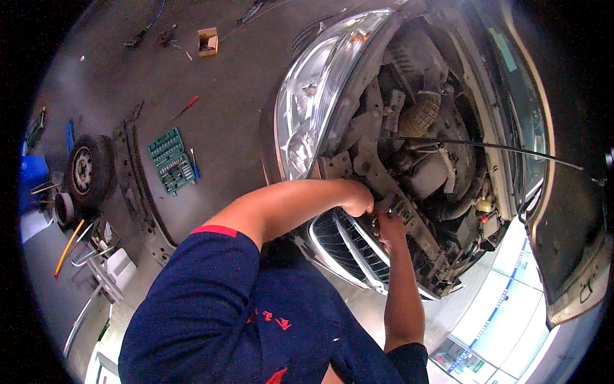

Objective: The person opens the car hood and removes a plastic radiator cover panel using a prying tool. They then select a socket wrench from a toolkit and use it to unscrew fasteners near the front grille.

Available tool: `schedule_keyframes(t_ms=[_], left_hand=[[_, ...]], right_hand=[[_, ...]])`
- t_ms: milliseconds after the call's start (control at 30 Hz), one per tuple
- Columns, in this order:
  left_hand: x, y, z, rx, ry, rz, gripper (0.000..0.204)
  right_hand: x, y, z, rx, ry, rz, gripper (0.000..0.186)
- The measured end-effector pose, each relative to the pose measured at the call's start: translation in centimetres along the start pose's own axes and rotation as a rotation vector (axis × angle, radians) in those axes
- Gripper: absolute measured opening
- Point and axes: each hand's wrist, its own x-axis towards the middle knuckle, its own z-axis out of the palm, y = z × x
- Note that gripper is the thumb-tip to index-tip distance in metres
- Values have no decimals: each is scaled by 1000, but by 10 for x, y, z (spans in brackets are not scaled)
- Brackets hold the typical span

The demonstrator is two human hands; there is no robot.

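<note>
Where grille [348, 246] ends, both hands [358, 198] (close together)

Camera: one view only, worn on my head, the left of a side-by-side pair, so I have no second view to compare.
Facing: it looks down and forward, past my dark blue shirt [217, 307] onto the open engine bay [422, 147] of a car.
Nearness: close; my left hand [357, 197] and right hand [389, 225] sit near the middle, at the top edge of the grille [348, 246].
Framing: my forearms enter from the lower edge; the headlight [320, 89] fills the upper middle.
Lens: fisheye; the raised hood [575, 243] bends along the right rim, and black corners ring the picture.
Far field: the workshop floor [160, 83] with a green socket set [171, 160] lies to my left.
</note>
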Motion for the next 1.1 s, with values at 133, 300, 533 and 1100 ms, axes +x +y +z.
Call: schedule_keyframes(t_ms=[133, 300, 533, 1100], left_hand=[[0, -1, -5, 94, -125, 15, 50], [9, 1, -1, 109, -88, 8, 49], [8, 0, -1, 67, -81, -19, 50], [8, 9, -4, 168, -102, -39, 42]], right_hand=[[-3, -46, -6, -128, 39, -167, 32], [-5, -19, -10, 34, -26, 47, 36], [-13, -107, -38, 257, -111, 474, 41], [-12, -93, -26, -108, -11, 358, 55]])
